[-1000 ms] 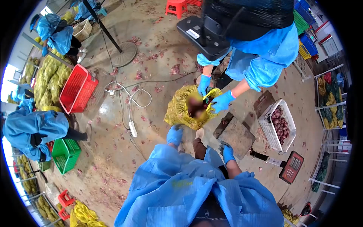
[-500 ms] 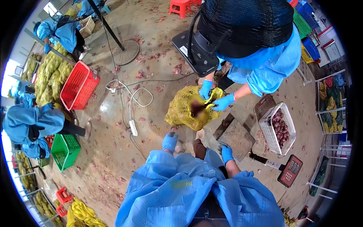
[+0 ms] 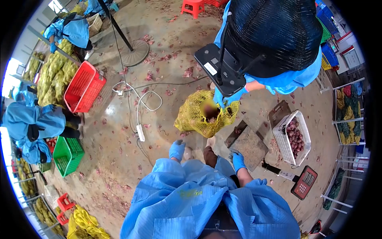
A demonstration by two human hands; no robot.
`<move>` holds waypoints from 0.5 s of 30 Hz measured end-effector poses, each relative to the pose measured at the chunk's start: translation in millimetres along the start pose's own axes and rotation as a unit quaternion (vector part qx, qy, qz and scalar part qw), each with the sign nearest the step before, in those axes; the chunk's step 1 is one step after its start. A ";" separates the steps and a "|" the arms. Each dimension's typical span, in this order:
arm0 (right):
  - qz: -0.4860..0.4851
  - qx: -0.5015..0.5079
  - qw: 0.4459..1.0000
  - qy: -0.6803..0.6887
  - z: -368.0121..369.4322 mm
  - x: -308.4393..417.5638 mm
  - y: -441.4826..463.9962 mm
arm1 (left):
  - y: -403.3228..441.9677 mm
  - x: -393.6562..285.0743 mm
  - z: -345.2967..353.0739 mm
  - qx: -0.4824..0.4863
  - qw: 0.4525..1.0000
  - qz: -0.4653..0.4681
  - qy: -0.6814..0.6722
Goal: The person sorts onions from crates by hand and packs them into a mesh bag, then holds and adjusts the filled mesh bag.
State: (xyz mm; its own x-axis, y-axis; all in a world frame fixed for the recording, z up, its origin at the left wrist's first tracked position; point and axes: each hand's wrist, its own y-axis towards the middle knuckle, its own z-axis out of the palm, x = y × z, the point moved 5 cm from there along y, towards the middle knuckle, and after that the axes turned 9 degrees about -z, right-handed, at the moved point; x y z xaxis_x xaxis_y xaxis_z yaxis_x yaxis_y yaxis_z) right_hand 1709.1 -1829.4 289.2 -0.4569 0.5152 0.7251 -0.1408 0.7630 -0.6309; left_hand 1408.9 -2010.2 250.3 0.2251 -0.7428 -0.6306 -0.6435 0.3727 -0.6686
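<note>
My left hand point(image 3: 177, 150), in a blue glove, hangs below the yellow mesh bag point(image 3: 195, 115) and does not touch it. The fingers look loosely spread and hold nothing visible. My right hand point(image 3: 237, 159), also gloved, is beside the near left edge of the scale platform point(image 3: 250, 146), fingers apart. The open mesh bag stands on the floor with dark red produce inside. A co-worker point(image 3: 274, 40) leans over it, gloved hands point(image 3: 225, 97) at its mouth, partly hidden behind a black device point(image 3: 221, 69).
A white crate point(image 3: 283, 145) of red onions stands right of the scale, whose display point(image 3: 305, 182) is nearer me. A white power strip point(image 3: 140, 132) with cables lies left. Red point(image 3: 84, 87) and green point(image 3: 68, 156) crates and other workers are further left.
The co-worker has leaned further over the bag, and their hands moved together at its mouth. My left hand has drawn back from the bag and lowered slightly. My right hand is nearly unchanged.
</note>
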 end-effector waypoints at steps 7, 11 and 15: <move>0.002 0.002 1.000 0.012 1.4 1.4 0.8 | -2.6 1.6 0.0 -0.002 1.000 -0.010 0.004; -0.018 -0.003 0.999 0.026 -1.0 -4.9 4.6 | -9.9 -5.1 -1.2 0.000 1.000 -0.008 0.012; -0.006 0.008 1.000 0.020 -1.8 -8.4 5.2 | -20.8 -19.6 -7.0 -0.013 0.999 -0.004 0.050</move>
State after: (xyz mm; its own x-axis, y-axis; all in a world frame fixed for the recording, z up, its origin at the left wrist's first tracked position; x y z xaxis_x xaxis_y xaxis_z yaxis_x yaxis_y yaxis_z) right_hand 1713.9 -1829.1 280.3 -0.4195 0.5210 0.7433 -0.1601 0.7635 -0.6256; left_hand 1412.7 -2007.3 279.2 0.1568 -0.7979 -0.5820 -0.6608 0.3532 -0.6623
